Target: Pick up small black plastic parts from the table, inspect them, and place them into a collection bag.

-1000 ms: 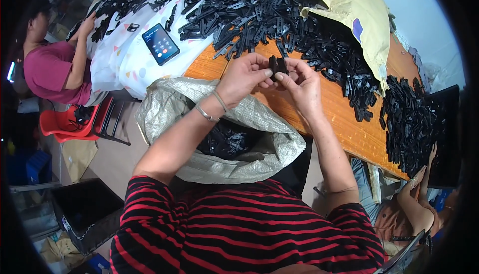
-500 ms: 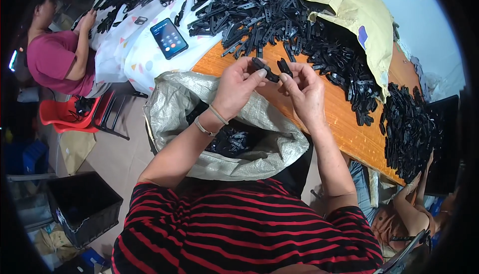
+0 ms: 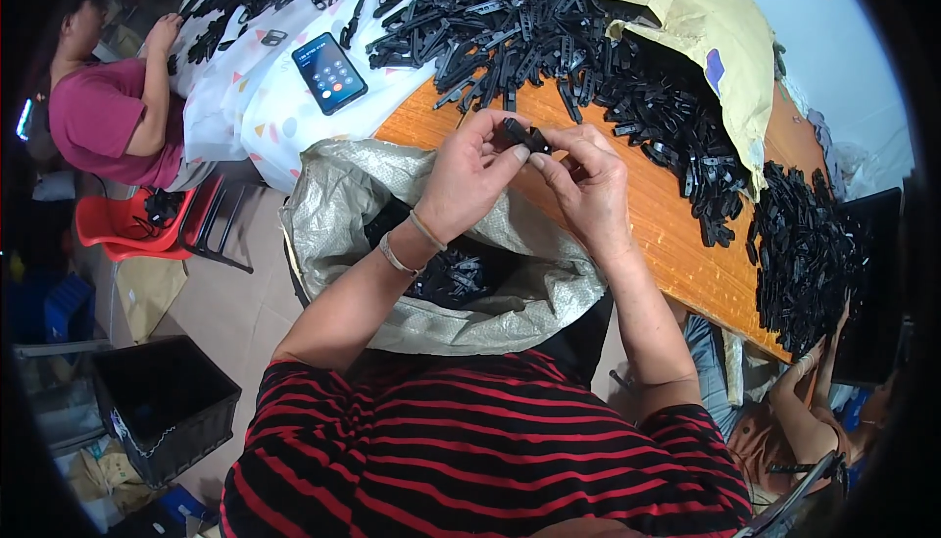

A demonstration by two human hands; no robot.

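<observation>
One woven sack sits nearest, open, with loose black parts inside; right above its mouth the left hand and right hand pinch one small black plastic clip between them, fingers of both clenched on it. It looks short, dark, blocky. Beyond the sack: one orange worktop, one big heap of black clips, one phone further left.

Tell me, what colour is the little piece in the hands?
Black piece, clearest in the head view.
</observation>
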